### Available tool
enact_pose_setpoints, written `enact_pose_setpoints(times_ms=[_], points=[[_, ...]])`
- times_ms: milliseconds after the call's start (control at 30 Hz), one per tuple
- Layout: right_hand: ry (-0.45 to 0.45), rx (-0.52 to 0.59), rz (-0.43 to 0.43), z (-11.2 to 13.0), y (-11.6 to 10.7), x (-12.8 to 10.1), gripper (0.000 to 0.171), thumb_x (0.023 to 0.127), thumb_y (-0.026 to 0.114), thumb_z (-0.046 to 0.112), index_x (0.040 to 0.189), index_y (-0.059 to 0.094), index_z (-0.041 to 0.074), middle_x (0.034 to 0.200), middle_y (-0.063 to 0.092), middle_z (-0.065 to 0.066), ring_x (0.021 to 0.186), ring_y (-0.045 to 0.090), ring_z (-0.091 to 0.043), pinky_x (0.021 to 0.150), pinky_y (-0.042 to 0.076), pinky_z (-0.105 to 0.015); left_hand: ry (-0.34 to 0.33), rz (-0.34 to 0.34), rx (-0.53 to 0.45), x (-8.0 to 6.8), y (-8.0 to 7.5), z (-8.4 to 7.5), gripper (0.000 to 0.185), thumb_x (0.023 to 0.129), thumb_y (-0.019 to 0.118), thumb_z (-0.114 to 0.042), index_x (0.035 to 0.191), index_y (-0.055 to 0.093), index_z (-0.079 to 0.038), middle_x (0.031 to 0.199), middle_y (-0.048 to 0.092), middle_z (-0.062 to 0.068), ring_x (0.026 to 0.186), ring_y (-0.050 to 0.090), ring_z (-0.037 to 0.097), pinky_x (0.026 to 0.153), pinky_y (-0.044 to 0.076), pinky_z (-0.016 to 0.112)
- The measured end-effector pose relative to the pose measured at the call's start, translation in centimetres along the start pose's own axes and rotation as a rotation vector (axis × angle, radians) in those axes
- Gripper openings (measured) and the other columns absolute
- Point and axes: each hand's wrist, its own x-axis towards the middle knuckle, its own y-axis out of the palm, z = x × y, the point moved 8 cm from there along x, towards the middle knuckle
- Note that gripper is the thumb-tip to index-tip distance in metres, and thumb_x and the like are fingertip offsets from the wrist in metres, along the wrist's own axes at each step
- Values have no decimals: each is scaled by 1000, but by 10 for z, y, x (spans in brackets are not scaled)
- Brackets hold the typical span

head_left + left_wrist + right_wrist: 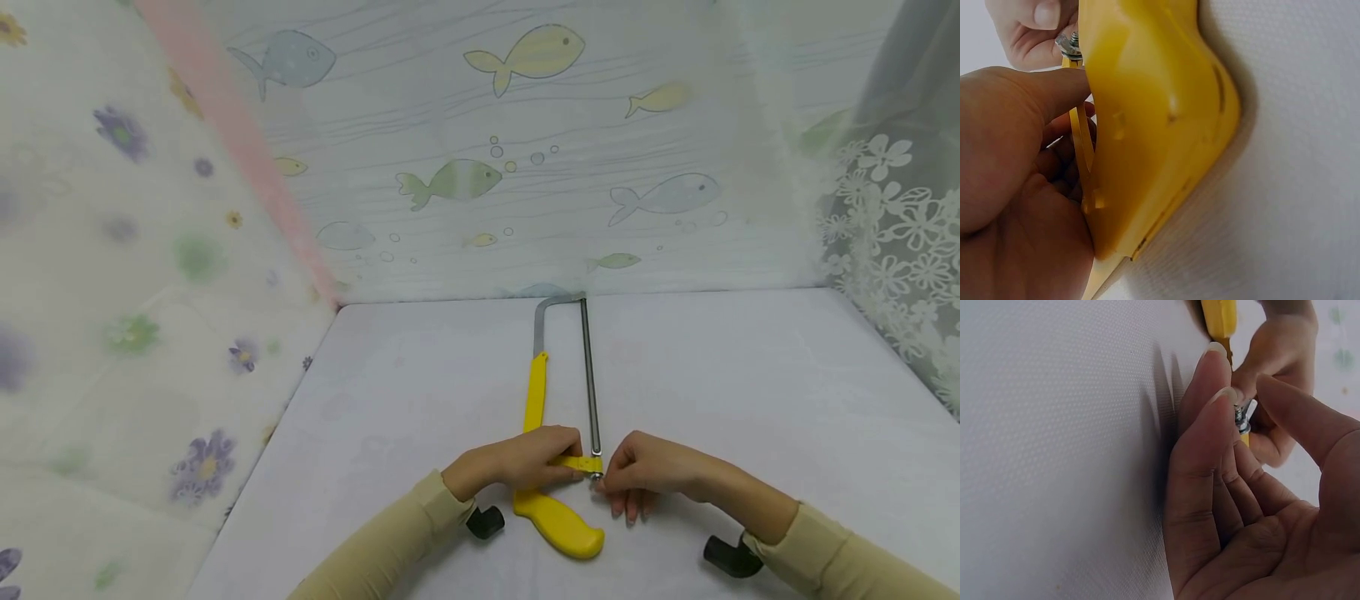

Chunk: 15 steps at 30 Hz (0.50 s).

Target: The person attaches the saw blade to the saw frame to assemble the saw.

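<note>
1. Left hand (517, 462): fingers curled round the yellow frame arm of the yellow-handled metal hacksaw (558, 433), just above its grip; the thumb lies along the plastic in the left wrist view.
2. Right hand (648, 471): thumb and forefinger pinch the small silver nut (1241, 419) at the near end of the blade; the remaining fingers (1207, 444) are extended, tips toward the tabletop.
3. The two hands meet at the corner of the saw, almost touching.
4. Hacksaw: lies flat on the white textured table (750, 400), near its front edge, centre. The curved yellow plastic handle (1154, 125) points toward the person; the thin dark blade (589, 375) and the grey frame bar run away to the far edge.
5. Sleeves: beige, both forearms resting low over the table; a black wrist-mounted device (731, 558) sits on each.
6. Surround: a fish-patterned curtain (525, 150) behind the table, a flower-print cloth (135, 292) at left, white lace (900, 233) at right.
</note>
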Motion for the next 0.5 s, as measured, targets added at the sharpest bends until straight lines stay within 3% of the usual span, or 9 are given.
enact_pose_setpoints(times_ms=[500], points=[[17,18,-7,2,5,3,38,100,66,29,82,75,-4,71,72,-10,52,62,-10,48,48,-21,11,2,-11,0,0,-1,11,104,62,-22,104,56,-13,90,55,-6,83,49,5,74,42,14]])
